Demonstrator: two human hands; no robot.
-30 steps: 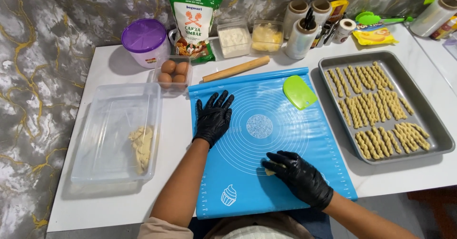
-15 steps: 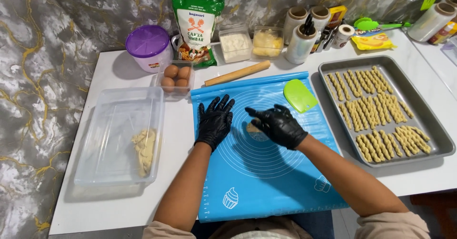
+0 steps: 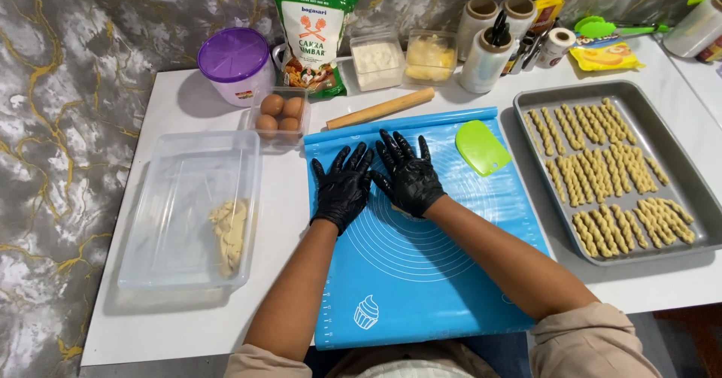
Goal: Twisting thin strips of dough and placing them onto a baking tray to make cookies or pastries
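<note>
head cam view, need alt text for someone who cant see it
Two black-gloved hands, left hand and right hand, press flat side by side on a blue baking mat. A clear tub with dough sits left; a tray of twisted dough sticks sits right.

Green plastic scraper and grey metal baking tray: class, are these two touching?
Apart. The head view shows a strip of blue silicone mat and white table between the green plastic scraper and the grey metal baking tray.
</note>
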